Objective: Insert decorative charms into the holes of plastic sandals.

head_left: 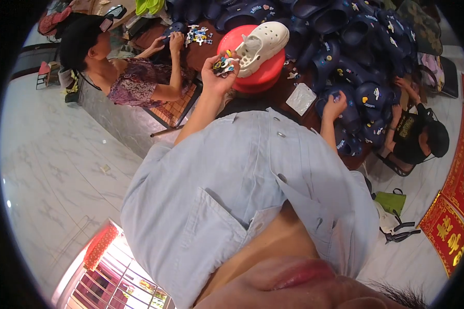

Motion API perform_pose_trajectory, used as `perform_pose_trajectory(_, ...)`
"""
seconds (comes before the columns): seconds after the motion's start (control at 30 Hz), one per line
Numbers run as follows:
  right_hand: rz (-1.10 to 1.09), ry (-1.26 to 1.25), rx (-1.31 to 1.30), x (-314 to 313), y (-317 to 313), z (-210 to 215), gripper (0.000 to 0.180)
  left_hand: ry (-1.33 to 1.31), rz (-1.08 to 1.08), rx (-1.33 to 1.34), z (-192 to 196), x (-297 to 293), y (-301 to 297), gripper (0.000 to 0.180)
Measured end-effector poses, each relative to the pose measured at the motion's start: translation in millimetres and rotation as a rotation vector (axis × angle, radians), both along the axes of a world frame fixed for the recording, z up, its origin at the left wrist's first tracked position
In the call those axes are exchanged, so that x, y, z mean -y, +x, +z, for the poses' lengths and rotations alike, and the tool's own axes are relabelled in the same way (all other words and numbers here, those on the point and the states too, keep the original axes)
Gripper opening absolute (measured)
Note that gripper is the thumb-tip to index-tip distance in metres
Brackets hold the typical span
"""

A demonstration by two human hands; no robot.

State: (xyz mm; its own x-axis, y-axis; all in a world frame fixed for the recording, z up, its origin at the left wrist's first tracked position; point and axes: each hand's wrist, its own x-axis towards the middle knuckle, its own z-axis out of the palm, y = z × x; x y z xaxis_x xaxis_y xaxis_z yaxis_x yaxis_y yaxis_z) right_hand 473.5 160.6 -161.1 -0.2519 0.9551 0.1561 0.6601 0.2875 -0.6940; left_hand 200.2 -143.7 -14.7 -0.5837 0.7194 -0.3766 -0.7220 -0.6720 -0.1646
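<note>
My left hand (218,77) is closed around a bunch of small colourful shoe charms (225,65), which show between the thumb and fingers. It is just beside a white clog (264,44) with holes in its upper, lying on a round red stool (265,77). On the right, my right hand (334,106) has its fingers bent against a navy clog (349,114) at the near edge of a heap. Its fingertips are small in view, but they appear to grip the clog. Several clogs around it carry charms.
A large heap of navy clogs (355,31) covers the far right of the brown table. A clear plastic bag (300,99) lies near me. A person (149,77) at left handles a navy clog beside a pile of charms (197,35). Another person (415,134) sits at right.
</note>
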Motion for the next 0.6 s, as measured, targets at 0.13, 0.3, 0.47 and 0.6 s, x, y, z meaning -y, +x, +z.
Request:
perform_pose_trajectory(0.13, 0.288, -0.171, -0.313, 6.6, -88.7, 18.9, 0.045, -0.012, -0.047, -0.008, 3.3, 6.7, -16.3, 0.020)
perform_pose_trajectory(0.3, 0.577, -0.132, -0.345, 29.4, -199.1, 62.1, 0.049, -0.032, -0.021, -0.086, 17.0, 16.1, -30.5, 0.030)
perform_pose_trajectory(0.47, 0.618, -0.174, -0.254, 51.3, -249.1, 69.3, 0.050, 0.041, -0.026, -0.158, 16.1, 25.3, -35.6, 0.041)
perform_pose_trajectory(0.6, 0.705, -0.104, -0.220, 57.4, -261.9, 69.4, 0.053, 0.066, -0.069, -0.140, 14.6, 29.8, -34.8, 0.041)
